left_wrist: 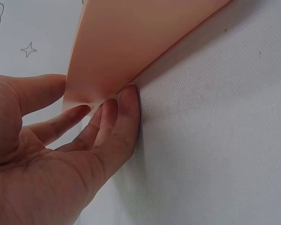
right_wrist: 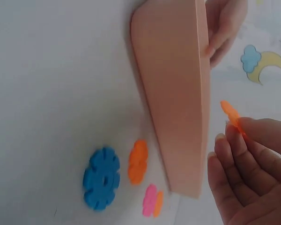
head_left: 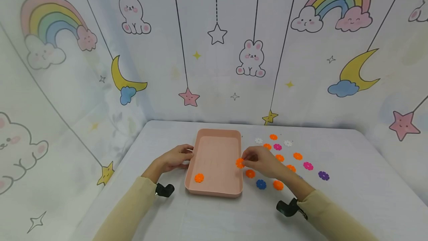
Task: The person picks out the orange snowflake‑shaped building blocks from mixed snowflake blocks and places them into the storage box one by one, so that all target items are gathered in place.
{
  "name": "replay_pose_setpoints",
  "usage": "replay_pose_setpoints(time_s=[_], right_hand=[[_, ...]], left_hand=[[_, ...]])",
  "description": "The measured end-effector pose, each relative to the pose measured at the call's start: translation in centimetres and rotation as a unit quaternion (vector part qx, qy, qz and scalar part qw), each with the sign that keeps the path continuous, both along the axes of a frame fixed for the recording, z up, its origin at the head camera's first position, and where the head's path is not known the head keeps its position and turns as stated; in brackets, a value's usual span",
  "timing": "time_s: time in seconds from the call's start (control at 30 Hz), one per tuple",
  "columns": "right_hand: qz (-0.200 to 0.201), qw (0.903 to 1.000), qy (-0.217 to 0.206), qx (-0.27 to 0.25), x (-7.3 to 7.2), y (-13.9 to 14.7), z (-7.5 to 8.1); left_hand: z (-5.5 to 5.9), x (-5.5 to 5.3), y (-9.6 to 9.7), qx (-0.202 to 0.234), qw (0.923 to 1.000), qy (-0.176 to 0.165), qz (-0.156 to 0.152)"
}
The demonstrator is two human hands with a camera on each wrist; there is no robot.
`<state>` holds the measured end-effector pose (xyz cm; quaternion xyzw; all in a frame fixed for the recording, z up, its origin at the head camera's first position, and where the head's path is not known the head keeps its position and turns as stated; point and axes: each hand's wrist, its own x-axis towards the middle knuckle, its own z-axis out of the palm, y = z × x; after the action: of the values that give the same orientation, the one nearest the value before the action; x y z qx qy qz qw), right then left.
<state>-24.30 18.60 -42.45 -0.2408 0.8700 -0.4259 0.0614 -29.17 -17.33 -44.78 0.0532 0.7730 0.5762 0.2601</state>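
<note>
A shallow pink tray (head_left: pixel 217 151) lies on the table with one orange flower-shaped piece (head_left: pixel 199 178) inside, near its front left. At the tray's left side, my left hand (head_left: pixel 174 158) holds the edge; the left wrist view shows bent fingers (left_wrist: pixel 124 117) against the outer wall and the thumb at the rim. Over the right rim, my right hand (head_left: pixel 262 160) pinches another orange flower-shaped piece (head_left: pixel 239 163) between thumb and fingertips. That piece appears nearly edge-on in the right wrist view, raised beyond the tray wall (right_wrist: pixel 171 93).
Right of the tray lie several loose flower-shaped pieces: orange (head_left: pixel 278 185), blue (head_left: pixel 261 184), pink (head_left: pixel 308 166), purple (head_left: pixel 323 175) and white (head_left: pixel 259 141). My right forearm partly covers some. A patterned cloth (head_left: pixel 217 66) hangs behind the white-covered table (head_left: pixel 214 217).
</note>
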Motion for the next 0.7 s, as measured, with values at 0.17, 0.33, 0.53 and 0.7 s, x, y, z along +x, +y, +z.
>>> replay_pose_setpoints(time_s=[0.17, 0.33, 0.53, 0.7], right_hand=[[0.017, 0.9998, -0.011, -0.001, 0.1, -1.9, -0.1], [0.034, 0.9993, -0.009, 0.007, 0.0, -4.0, -0.1], [0.052, 0.9985, -0.002, 0.014, -0.2, -6.2, -0.7], [0.053, 0.9981, -0.006, 0.031, -0.4, -7.6, -1.4]], left_hand=[[0.1, 0.0, 0.1, -0.003, 1.0, -0.001, 0.001], [0.1, -0.1, 0.0, 0.003, 1.0, -0.002, -0.003], [0.1, -0.1, 0.0, 0.001, 1.0, -0.002, -0.005], [0.0, -0.1, 0.0, 0.001, 1.0, -0.004, 0.002]])
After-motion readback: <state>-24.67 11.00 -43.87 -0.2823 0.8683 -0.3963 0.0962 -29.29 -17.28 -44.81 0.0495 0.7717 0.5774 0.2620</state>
